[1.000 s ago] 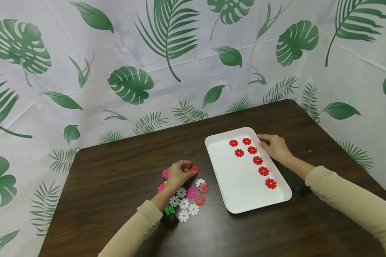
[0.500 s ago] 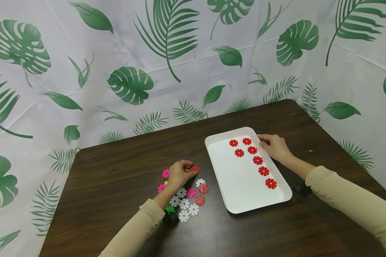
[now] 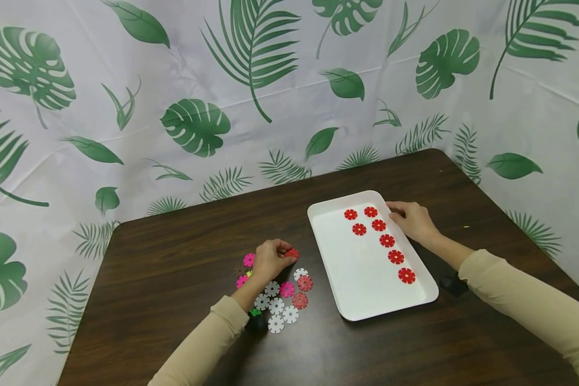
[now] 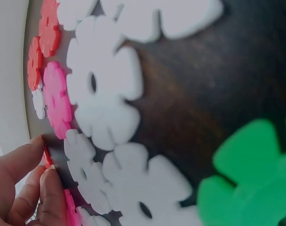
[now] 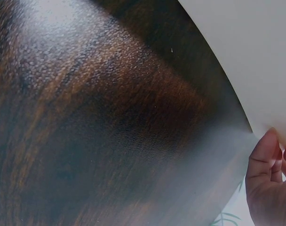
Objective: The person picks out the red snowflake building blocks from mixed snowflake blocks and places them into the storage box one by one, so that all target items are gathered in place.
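1. The left hand [image 3: 270, 260] is pinching a red flower piece [image 3: 292, 253], with its thumb and fingers clamped on the edge. The piece is sitting beside the pile, to the left of the white tray [image 3: 352, 279]. I cannot tell if it is touching the table [image 3: 173, 300].

2. The right hand [image 3: 413, 221] is holding the tray's right edge, with its thumb and fingers closed on the rim. Seven red pieces, like the lowest one [image 3: 407, 275], are lying in the tray.

3. The pinch is catching only a bit of a thin, flat piece, so it could slip out if the fingers are squeezing badly.

4. A white piece [image 3: 301, 274] is lying near the pinched one, and another red piece [image 3: 305, 283] is touching it. A low, sideways pull could be shoving these about.

5. A black box [image 3: 257, 324] is hanging at the left wrist, partly hiding the green piece [image 3: 255, 311]. If the arm is swinging low, the box could be dragging pieces along.

6. The tray wall is standing up a little, so a piece going across too low could be bumping it and dropping.

7. If the right hand is tugging or tipping the rim, the red pieces inside could be sliding.
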{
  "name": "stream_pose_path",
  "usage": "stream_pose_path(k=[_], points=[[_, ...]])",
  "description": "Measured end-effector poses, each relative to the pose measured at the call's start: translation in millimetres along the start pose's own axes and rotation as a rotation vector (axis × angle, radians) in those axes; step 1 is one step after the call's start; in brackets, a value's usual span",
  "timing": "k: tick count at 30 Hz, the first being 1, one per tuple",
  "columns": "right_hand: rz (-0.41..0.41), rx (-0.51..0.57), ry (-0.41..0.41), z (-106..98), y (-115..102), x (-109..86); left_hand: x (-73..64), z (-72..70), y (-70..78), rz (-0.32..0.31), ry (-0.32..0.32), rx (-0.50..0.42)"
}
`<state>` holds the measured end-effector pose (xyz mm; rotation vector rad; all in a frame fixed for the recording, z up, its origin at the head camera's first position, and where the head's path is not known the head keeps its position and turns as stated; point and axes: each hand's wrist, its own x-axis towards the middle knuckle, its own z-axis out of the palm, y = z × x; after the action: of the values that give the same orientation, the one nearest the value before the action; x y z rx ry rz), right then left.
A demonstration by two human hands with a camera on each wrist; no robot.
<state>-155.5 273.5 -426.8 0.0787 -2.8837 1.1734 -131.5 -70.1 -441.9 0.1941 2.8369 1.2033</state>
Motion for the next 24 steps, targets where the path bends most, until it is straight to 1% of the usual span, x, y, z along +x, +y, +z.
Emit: stream_pose_path(k=[10,16,19,24], points=[[-0.003,-0.006,0.0,-0.3,0.2,0.4,0.2,-1.1,0.9,0.018,-0.012,0.02],[0.001,-0.003,-0.008,-0.5,-0.1,0.1,-1.7,-0.3,1.4,0.007,-0.02,0.016],[0.0,-0.002,-0.009,-0.7,-0.3,-0.4,-2.5,0.7,0.8,0.005,-0.015,0.019],[0.0,-0.003,-0.004,-0.4,0.5,-0.4,-3.0,1.8,0.1,0.022,0.008,0.033]])
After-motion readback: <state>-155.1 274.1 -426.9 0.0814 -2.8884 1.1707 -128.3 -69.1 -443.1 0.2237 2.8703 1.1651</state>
